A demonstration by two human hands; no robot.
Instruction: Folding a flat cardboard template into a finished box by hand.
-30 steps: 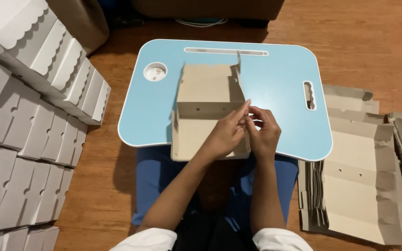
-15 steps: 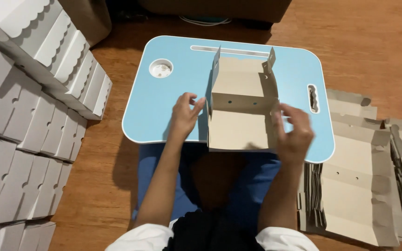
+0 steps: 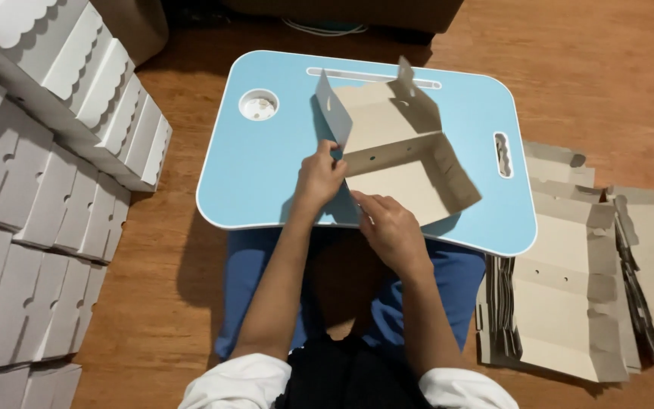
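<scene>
A brown cardboard box blank [image 3: 399, 151], partly folded with side flaps raised, lies turned at an angle on a light blue lap table [image 3: 266, 167]. My left hand [image 3: 319, 173] pinches the blank's raised left flap near the middle crease. My right hand [image 3: 387, 227] grips the blank's near left corner at the table's front edge. Both forearms reach up from the bottom of the view over my blue-covered lap.
Stacks of folded white scallop-edged boxes [image 3: 54, 151] fill the left side. Piles of flat brown blanks [image 3: 592, 295] lie on the wooden floor at the right. The table has a round cup recess [image 3: 258, 104] and a handle slot [image 3: 502, 154].
The blank went from folded shut to opened out, then turned clockwise on the table. My hands moved from its two sides to its left edge and near corner.
</scene>
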